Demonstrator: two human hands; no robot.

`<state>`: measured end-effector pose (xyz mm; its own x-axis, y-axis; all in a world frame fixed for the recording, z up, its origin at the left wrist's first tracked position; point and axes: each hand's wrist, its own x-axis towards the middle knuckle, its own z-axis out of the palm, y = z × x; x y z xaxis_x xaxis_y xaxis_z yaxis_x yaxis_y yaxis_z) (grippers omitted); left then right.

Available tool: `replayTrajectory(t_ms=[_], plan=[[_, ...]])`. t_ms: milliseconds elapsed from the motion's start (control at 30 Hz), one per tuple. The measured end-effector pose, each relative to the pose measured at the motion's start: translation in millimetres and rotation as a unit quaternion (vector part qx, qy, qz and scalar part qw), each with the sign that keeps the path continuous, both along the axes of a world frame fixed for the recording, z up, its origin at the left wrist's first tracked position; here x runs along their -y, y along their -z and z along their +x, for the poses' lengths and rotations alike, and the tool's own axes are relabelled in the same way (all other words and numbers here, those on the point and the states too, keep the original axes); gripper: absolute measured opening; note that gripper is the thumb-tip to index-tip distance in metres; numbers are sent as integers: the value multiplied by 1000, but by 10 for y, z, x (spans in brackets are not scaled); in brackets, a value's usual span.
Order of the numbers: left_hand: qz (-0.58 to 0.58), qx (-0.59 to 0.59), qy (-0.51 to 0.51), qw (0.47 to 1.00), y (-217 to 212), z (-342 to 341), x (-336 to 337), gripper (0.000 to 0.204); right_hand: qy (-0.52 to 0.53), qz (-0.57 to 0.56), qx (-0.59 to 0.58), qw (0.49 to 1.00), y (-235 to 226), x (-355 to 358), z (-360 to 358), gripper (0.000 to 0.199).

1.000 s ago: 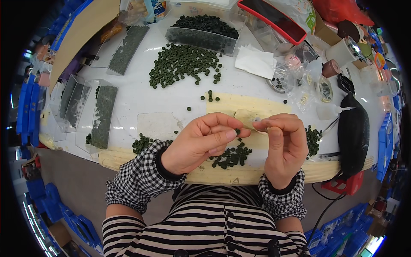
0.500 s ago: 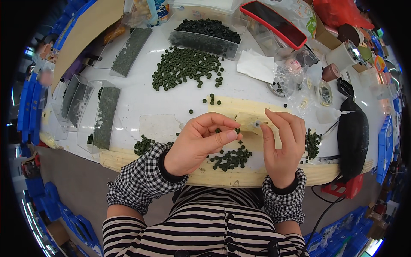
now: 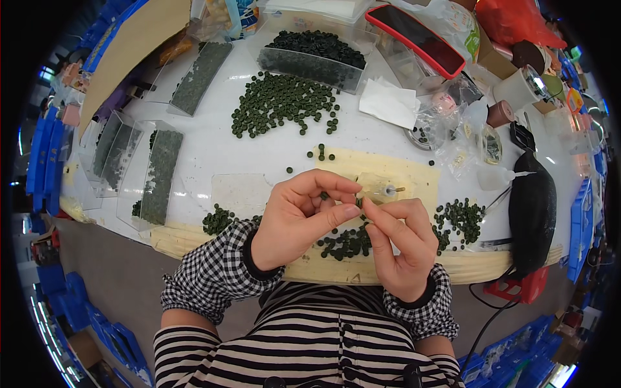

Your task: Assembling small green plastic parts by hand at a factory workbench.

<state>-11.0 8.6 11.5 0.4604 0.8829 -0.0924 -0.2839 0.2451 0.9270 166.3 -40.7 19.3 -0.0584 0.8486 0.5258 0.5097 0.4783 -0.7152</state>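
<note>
My left hand [image 3: 297, 220] is closed, with a small dark green round bead [image 3: 359, 202] pinched between thumb and forefinger. A second green bead [image 3: 324, 195] shows among its curled fingers. The outstretched forefinger of my right hand [image 3: 404, 252] meets the pinched bead; its thumb stays apart, below. Just beyond the fingertips, a small fixture with a metal pin [image 3: 391, 191] stands on a pale yellow board [image 3: 420, 171]. Loose green beads [image 3: 346, 244] lie under my hands, with another cluster [image 3: 460, 218] right of my right hand.
Farther back spreads a large heap of beads [image 3: 278, 103] before a clear bin [image 3: 310, 64] of them. Clear trays of beads [image 3: 162, 174] stand at the left. White tissues [image 3: 388, 103], a red-cased phone [image 3: 417, 39], a dropper bottle [image 3: 495, 176] and a black bag-like bundle [image 3: 533, 210] sit at the right.
My right hand has moved left and down from beside the pin, and its forefinger now meets the bead in my left hand. The left hand has barely moved.
</note>
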Motion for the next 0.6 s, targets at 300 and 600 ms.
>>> replayTrajectory(t_ms=[300,600], plan=[[17,4,-13,1000,16,-3,3,18,-21,-14,-23,999,40,-14,12,40],[50,-37,-38,997,21,7,25,18,-27,-19,-27,999,36,-31,14,38]])
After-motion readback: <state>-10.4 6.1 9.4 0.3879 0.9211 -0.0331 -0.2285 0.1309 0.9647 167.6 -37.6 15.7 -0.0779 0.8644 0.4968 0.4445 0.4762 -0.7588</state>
